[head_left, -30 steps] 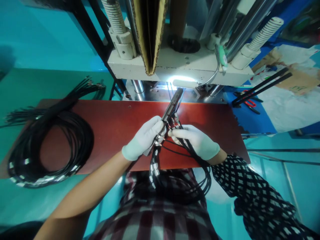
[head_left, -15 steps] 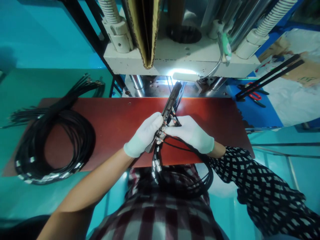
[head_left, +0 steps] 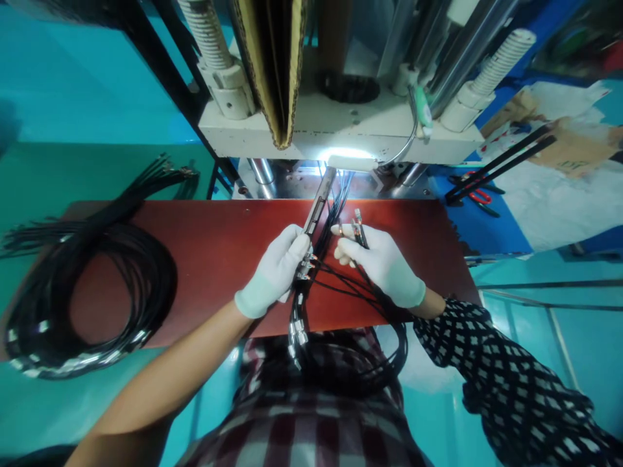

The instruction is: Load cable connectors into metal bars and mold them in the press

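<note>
My left hand (head_left: pixel 272 272), in a white glove, is closed around a long metal bar (head_left: pixel 316 207) that points up into the lit opening of the machine (head_left: pixel 341 130). My right hand (head_left: pixel 382 263), also gloved, is closed on several black cables (head_left: pixel 360 233) whose metal tips stick up past its fingers. More black cables run alongside the bar toward the light. The held cables loop down into a bundle (head_left: pixel 350 350) over my lap. Both hands are above the red board (head_left: pixel 209 253).
A big coil of black cables (head_left: pixel 87 292) lies on the left end of the red board. The white press body with threaded columns (head_left: pixel 209 39) and a cardboard sheet (head_left: pixel 272 65) overhangs the back. Red-handled pliers (head_left: pixel 479 194) and black rods (head_left: pixel 501 162) lie at right.
My right hand has pulled away from my left to the right, lifting a few cable ends clear. The bar in my left hand now points more steeply toward the light.
</note>
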Available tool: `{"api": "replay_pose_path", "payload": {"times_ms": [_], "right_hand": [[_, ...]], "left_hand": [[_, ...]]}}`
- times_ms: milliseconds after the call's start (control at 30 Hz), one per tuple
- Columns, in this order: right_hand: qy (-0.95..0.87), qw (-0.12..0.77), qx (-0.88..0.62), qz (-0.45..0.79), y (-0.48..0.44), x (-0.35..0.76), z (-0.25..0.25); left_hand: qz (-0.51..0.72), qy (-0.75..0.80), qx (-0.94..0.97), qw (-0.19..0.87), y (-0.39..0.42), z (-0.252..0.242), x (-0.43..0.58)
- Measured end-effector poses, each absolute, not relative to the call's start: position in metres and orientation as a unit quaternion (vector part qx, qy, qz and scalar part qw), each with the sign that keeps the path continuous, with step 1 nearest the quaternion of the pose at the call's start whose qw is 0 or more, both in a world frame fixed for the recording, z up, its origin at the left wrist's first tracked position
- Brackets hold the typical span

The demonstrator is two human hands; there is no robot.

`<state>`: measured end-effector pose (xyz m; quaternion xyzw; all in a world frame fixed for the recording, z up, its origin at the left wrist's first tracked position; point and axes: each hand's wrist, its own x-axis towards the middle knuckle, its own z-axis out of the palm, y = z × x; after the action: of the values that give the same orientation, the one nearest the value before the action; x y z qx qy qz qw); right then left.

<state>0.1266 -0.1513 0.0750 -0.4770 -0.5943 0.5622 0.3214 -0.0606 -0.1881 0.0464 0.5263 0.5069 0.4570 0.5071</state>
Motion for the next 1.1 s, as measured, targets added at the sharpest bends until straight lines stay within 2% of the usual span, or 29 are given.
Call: {"api": "replay_pose_path", "payload": {"times_ms": [100,267,567,700,833,900,1000,1100], "right_hand": [[-0.578,0.312,-0.478,0.582,-0.152,0.131,0.081],[-0.648,0.286,-0.465,0.532,-0.155,0.126,0.086],[-0.658,0.244,-0.426,0.571,-0.146,0.116,0.080],[-0.667,0.237,-0.434,0.557,-0.149,0.110,0.077],[-0.689,0.237,-0.450,0.516,-0.152,0.107,0.071],[-0.694,0.234,-0.435,0.524,-0.152,0.109,0.069],[-0.681,0.258,-0.410,0.549,-0.153,0.116,0.067],[-0.609,0.335,-0.436,0.572,-0.155,0.125,0.069]], "left_hand": [[0.461,0.495,0.532,0.510,-0.188,0.049,-0.061],[0.448,0.455,0.523,0.565,-0.186,0.048,-0.065],[0.442,0.421,0.522,0.596,-0.185,0.047,-0.066],[0.446,0.449,0.557,0.538,-0.187,0.048,-0.064],[0.388,0.525,0.626,0.427,-0.188,0.044,-0.065],[0.369,0.535,0.643,0.405,-0.188,0.045,-0.066],[0.380,0.516,0.626,0.445,-0.188,0.050,-0.066],[0.372,0.506,0.577,0.522,-0.190,0.058,-0.067]]}}
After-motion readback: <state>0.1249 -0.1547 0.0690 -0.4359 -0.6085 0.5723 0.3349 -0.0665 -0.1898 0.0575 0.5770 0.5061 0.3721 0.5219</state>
